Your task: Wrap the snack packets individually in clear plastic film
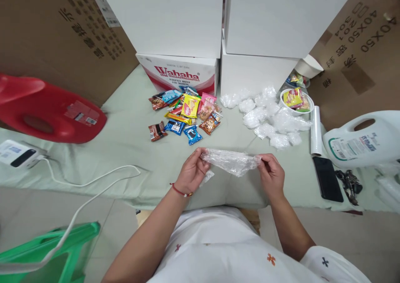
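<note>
A crinkled piece of clear plastic film (pixel 233 161) is stretched between my two hands above the front of the table. My left hand (pixel 194 170), with a red cord bracelet at the wrist, pinches its left end, and a loose bit of film hangs below those fingers. The right end is pinched by my right hand (pixel 271 175). Beyond the left hand lies a pile of small wrapped snacks (pixel 187 112) in several colours. Several crumpled clumps of clear film (pixel 265 116) are spread beyond the right hand.
White boxes (pixel 178 75) stack along the back, between cardboard walls. To the right are a white bowl with snacks (pixel 298 107), a film roll (pixel 315 131), a white jug (pixel 365 139), a phone (pixel 328 179) and keys (pixel 350 185). At left, a red jug (pixel 56 112) and a white cable (pixel 93 185).
</note>
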`<state>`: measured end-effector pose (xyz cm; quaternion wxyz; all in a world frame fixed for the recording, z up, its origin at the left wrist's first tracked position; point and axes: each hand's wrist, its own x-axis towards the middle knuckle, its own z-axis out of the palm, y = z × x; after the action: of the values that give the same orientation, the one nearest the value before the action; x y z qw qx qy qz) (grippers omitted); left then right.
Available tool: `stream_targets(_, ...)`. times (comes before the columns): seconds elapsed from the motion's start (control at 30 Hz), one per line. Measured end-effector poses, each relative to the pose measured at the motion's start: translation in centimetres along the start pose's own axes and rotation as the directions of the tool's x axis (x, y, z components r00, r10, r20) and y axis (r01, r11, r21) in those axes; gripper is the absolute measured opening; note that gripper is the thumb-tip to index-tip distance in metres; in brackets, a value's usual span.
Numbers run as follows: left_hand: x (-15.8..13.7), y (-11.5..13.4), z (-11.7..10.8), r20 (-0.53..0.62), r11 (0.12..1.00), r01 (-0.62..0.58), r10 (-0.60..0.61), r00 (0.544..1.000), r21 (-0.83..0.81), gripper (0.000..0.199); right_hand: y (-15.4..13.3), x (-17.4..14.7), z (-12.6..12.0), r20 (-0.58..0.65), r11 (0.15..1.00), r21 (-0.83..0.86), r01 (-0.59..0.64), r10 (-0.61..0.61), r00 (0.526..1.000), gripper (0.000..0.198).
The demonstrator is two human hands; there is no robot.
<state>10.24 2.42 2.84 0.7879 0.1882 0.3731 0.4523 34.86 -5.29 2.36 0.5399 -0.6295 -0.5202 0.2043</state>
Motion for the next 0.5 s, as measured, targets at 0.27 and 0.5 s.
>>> stream_targets(0.27,0.3,-2.7,1.1,0.019,0.995,0.100,-0.100,0.995,-0.027,0.051,-0.2,-1.3,1.6,0.161,0.996,-0.004,0.090,-0.088,0.983,0.018)
stream_targets(0.5,0.4,-2.0,0.5,-0.035,0.991,-0.078,0.074,0.997,-0.113,0.047,0.7,-1.2,0.6,0.242,0.851,0.348,-0.394,0.325,0.914,0.042)
